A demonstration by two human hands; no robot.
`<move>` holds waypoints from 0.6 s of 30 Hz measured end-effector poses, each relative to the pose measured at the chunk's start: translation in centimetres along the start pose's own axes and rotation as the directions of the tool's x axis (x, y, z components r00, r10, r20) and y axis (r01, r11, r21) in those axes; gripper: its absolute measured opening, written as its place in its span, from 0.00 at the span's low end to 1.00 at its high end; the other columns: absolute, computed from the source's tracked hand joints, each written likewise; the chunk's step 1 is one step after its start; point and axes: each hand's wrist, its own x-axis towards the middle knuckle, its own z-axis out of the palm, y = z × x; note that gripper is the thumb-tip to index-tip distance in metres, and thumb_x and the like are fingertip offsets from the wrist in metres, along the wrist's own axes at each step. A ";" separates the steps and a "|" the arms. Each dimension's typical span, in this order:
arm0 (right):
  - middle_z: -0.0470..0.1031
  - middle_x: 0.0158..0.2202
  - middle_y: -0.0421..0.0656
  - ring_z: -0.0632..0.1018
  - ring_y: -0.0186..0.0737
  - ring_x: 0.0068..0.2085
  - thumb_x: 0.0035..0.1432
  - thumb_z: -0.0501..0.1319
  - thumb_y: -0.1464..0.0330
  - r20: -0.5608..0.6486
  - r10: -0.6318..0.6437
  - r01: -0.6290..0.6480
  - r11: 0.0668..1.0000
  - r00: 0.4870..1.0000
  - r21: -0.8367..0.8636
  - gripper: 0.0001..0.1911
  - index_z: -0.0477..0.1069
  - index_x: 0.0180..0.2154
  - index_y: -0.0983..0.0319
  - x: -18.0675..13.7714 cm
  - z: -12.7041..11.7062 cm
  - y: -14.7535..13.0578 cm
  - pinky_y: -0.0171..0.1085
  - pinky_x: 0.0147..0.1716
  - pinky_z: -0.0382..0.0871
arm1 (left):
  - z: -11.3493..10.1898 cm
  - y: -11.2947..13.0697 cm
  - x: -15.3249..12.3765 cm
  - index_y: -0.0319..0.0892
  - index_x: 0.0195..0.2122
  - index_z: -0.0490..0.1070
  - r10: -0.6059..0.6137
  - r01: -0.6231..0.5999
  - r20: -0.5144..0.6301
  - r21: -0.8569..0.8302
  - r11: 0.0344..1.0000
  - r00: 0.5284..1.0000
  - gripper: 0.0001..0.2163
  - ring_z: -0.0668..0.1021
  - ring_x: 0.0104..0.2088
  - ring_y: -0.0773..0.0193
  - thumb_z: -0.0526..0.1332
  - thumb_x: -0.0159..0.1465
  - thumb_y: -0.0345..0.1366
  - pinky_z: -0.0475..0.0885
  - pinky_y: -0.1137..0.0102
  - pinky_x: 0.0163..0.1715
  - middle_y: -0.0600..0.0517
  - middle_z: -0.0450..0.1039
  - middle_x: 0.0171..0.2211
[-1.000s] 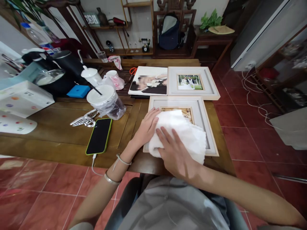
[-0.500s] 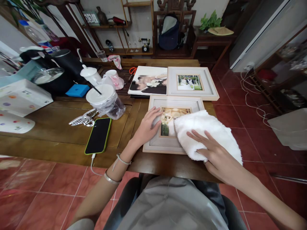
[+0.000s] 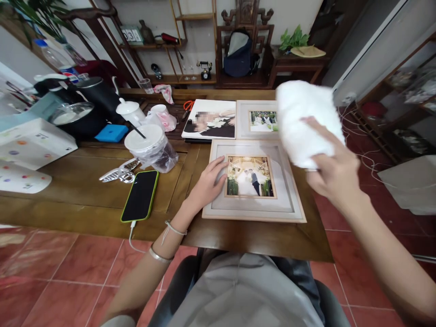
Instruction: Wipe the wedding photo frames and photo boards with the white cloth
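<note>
A picture frame (image 3: 288,206) with a pale wooden border and a wedding photo lies flat near the table's front edge. My left hand (image 3: 208,184) rests on its left side, fingers spread. Raised above the frame's right side, my right hand (image 3: 337,165) grips a fluffy white cloth (image 3: 308,118), slightly blurred. Behind, a second picture frame (image 3: 243,109) is partly covered by the cloth. Beside that one lies a white-edged photo album or print (image 3: 211,109), its picture partly pixelated.
A phone (image 3: 140,196) on a charging cable, a silver hair clip (image 3: 119,172) and a lidded drink cup (image 3: 150,143) in a plastic bag sit left on the table (image 3: 85,186). Farther back are orange-handled scissors (image 3: 188,106), a blue box (image 3: 111,133) and a black pot (image 3: 76,118).
My right hand has lifted the white cloth off the near frame and moved it up and away, uncovering the photo. My left hand stays on the frame.
</note>
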 end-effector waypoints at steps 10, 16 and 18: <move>0.52 0.68 0.54 0.54 0.57 0.68 0.44 0.56 0.83 0.357 -0.229 0.267 0.962 0.906 -0.063 0.24 0.76 0.44 0.66 2.8 7.2 1.9 0.62 0.64 0.49 | -0.1 0.1 -0.2 0.41 0.58 0.64 -0.054 0.052 0.068 0.026 0.998 0.996 0.17 0.63 0.65 0.53 0.51 0.69 0.35 0.60 0.53 0.64 0.40 0.59 0.64; 0.65 0.63 0.53 0.62 0.59 0.65 0.45 0.55 0.83 0.347 -0.221 0.270 0.958 0.912 -0.100 0.27 0.74 0.47 0.64 1.5 6.1 1.1 0.64 0.61 0.57 | 0.1 0.1 -0.2 0.44 0.59 0.63 -0.082 0.082 0.077 0.012 0.997 0.994 0.18 0.63 0.65 0.53 0.51 0.69 0.35 0.60 0.51 0.63 0.42 0.59 0.65; 0.66 0.61 0.55 0.66 0.60 0.62 0.44 0.56 0.83 0.365 -0.219 0.263 0.962 0.905 -0.076 0.25 0.75 0.46 0.66 0.4 5.7 -0.5 0.60 0.60 0.60 | 0.1 0.2 -0.2 0.44 0.60 0.62 -0.087 0.087 0.068 0.011 0.996 0.994 0.18 0.62 0.65 0.53 0.51 0.69 0.35 0.59 0.51 0.63 0.42 0.59 0.65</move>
